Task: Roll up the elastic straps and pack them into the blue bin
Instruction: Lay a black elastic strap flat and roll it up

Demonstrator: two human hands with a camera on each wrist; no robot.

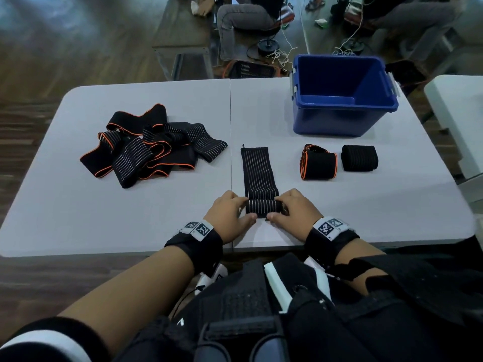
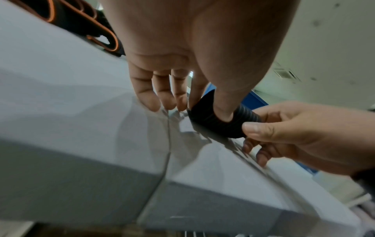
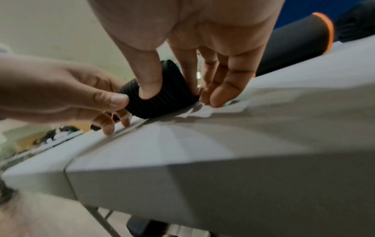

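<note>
A black strap with white stripes lies flat on the table, its near end wound into a small roll. My left hand pinches the roll's left end, thumb on the near side. At the right end my right hand pinches it the same way, thumb over the roll. Two finished rolls lie to the right: one orange-edged, one plain black. The blue bin stands behind them with nothing visible inside. A heap of loose straps lies at the left.
The grey folding table has a seam down its middle. Beyond its far edge stand another table, chairs, cables and seated people. A white surface sits at the right.
</note>
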